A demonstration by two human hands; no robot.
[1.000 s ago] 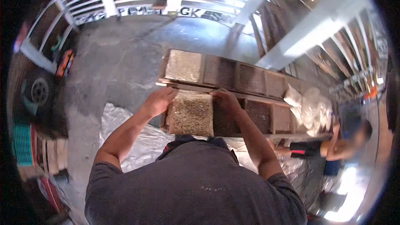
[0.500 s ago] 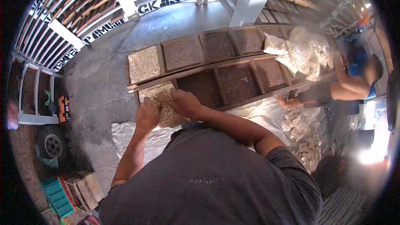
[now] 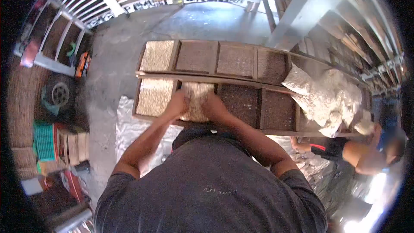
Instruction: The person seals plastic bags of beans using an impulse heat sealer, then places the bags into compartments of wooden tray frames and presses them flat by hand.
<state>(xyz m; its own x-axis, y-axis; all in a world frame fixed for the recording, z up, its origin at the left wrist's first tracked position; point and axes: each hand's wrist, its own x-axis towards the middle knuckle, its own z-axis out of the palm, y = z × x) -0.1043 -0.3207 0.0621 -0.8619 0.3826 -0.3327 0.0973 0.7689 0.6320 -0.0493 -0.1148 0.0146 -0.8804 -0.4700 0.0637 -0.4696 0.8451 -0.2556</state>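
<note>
My left hand (image 3: 177, 103) and my right hand (image 3: 214, 107) are at opposite sides of a flat bag of pale beans (image 3: 197, 99), in the second compartment of the near wooden tray (image 3: 176, 85). The fingers look bent around the bag's edges, though motion blurs them. Left of my left hand, another flat bag of beans (image 3: 155, 98) fills the first compartment. A similar bag (image 3: 158, 56) lies in the first compartment of the far tray (image 3: 177, 56).
Several bulging bags of beans (image 3: 330, 97) are heaped over the trays' right part. Beside them a co-worker (image 3: 366, 153) reaches toward the heap. Silvery sheeting (image 3: 129, 125) covers floor near the trays. Crates (image 3: 45, 140) and a wheel (image 3: 60, 93) stand at left.
My hands have shifted from the near tray's first compartment to its second. The first now holds a flat bag without my hands on it. The camera view has turned.
</note>
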